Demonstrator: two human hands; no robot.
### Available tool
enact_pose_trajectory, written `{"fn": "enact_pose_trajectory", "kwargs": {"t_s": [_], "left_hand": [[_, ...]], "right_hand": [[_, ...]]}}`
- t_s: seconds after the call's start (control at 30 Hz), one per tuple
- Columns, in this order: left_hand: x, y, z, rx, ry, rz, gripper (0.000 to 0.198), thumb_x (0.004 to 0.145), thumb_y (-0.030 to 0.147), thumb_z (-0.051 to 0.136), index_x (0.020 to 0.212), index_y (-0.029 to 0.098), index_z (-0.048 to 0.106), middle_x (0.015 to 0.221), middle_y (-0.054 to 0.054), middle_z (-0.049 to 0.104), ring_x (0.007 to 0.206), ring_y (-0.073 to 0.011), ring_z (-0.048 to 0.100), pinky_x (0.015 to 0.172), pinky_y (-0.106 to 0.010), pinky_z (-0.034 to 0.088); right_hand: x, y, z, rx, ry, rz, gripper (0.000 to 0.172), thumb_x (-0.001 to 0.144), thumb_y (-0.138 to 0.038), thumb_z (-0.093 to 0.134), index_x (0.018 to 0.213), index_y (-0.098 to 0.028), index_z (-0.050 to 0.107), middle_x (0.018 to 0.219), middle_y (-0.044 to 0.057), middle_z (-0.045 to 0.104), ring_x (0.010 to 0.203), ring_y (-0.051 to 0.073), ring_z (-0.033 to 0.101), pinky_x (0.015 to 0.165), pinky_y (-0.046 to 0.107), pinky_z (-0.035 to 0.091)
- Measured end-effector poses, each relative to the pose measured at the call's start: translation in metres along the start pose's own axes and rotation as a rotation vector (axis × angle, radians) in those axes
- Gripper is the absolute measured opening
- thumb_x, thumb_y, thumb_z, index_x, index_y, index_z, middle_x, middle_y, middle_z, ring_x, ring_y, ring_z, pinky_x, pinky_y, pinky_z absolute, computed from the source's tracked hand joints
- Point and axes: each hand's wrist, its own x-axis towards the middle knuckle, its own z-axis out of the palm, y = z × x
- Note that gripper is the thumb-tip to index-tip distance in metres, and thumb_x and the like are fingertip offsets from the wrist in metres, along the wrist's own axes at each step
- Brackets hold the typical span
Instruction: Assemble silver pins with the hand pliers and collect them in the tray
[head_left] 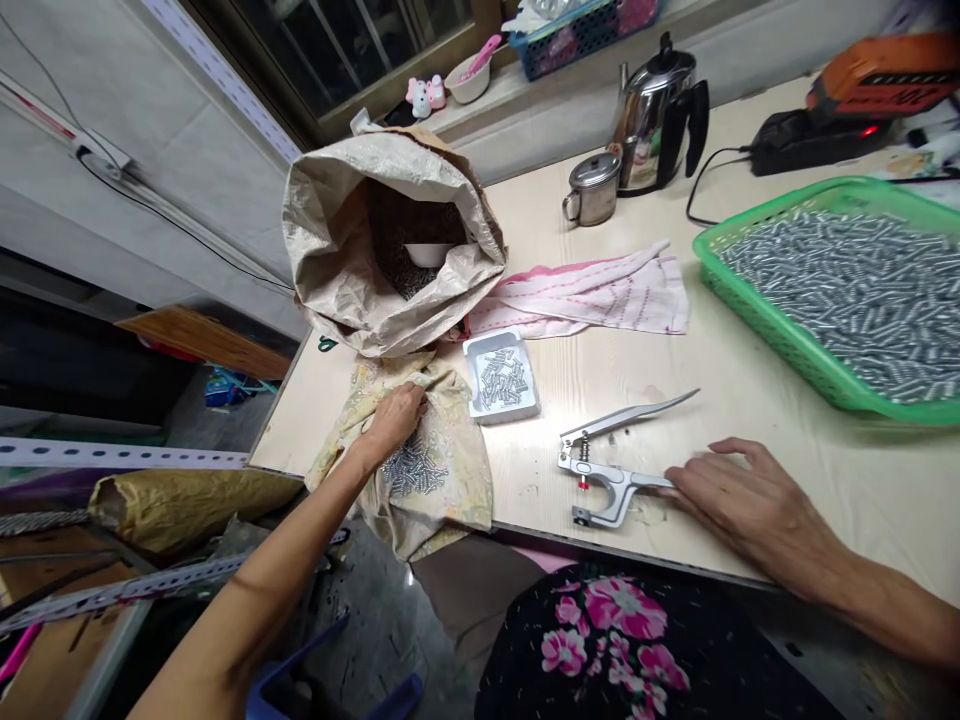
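My left hand [399, 415] is closed at the upper part of a patterned yellowish cloth [469, 465], its fingers pinching something too small to make out. Just below it, a pile of small metal pieces [416, 470] lies on the cloth. My right hand [742, 490] rests on the table at the handle end of a metal hand press tool [619, 485], touching the lower handle, with thumb and fingers apart. The tool lies with its handles spread. Between the hands, a small white tray [531, 403] holds more metal pieces.
An open sack [322, 230] with a white scoop [427, 254] inside stands behind the cloth. A pink-striped towel [600, 295], a metal cup [596, 190] and a kettle [652, 120] are at the back. A green basket [825, 375] of metal pieces sits at the right.
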Motion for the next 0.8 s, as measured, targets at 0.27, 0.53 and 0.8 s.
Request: {"fn": "enact_pose_trajectory", "kwargs": {"t_s": [0.27, 0.53, 0.8], "left_hand": [[0.002, -0.011, 0.0, -0.028, 0.002, 0.003, 0.023, 0.097, 0.023, 0.045, 0.101, 0.016, 0.066, 0.107, -0.011, 0.065, 0.1, -0.0231, 0.061, 0.089, -0.031, 0.047], [0.004, 0.0, -0.004, -0.069, 0.051, -0.029, 0.011, 0.085, 0.015, 0.056, 0.088, 0.016, 0.067, 0.095, -0.009, 0.065, 0.09, -0.0219, 0.061, 0.081, -0.03, 0.047], [-0.024, 0.032, -0.022, -0.321, 0.171, -0.099, 0.007, 0.082, 0.021, 0.056, 0.082, 0.016, 0.06, 0.073, -0.003, 0.064, 0.066, -0.0166, 0.058, 0.066, -0.027, 0.044]], "right_hand": [[-0.004, 0.004, 0.008, -0.123, -0.042, -0.101, 0.02, 0.099, -0.022, 0.052, 0.08, -0.019, 0.058, 0.064, -0.004, 0.05, 0.061, 0.013, 0.048, 0.086, 0.038, 0.038], [-0.005, 0.004, 0.013, -0.128, 0.012, -0.111, 0.02, 0.1, -0.023, 0.05, 0.082, -0.019, 0.059, 0.065, -0.004, 0.051, 0.062, 0.014, 0.049, 0.087, 0.038, 0.036], [-0.002, 0.003, 0.01, -0.121, -0.012, -0.093, 0.024, 0.101, -0.022, 0.048, 0.08, -0.019, 0.057, 0.065, -0.004, 0.051, 0.064, 0.013, 0.045, 0.088, 0.035, 0.034]]}}
